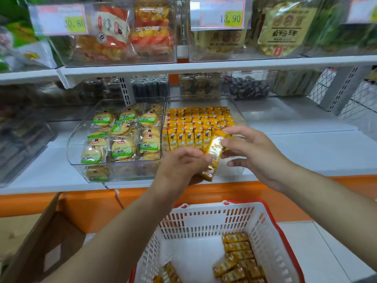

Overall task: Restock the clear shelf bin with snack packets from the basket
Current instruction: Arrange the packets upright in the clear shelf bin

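Yellow foil snack packets [212,158] pinched between left hand [183,162] and right hand [251,150], both grips closed, squaring stack before clear plastic shelf bin [237,111].

Yellow snack packets [197,123] stand in tight rows in the clear shelf bin [237,111]; more lie loose in the near white basket [206,223].

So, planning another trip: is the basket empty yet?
Not empty. Yellow packets still lie along the basket's right side.

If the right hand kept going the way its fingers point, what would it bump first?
Probably the yellow packet that the right hand already touches, then the left hand; depth is unclear.
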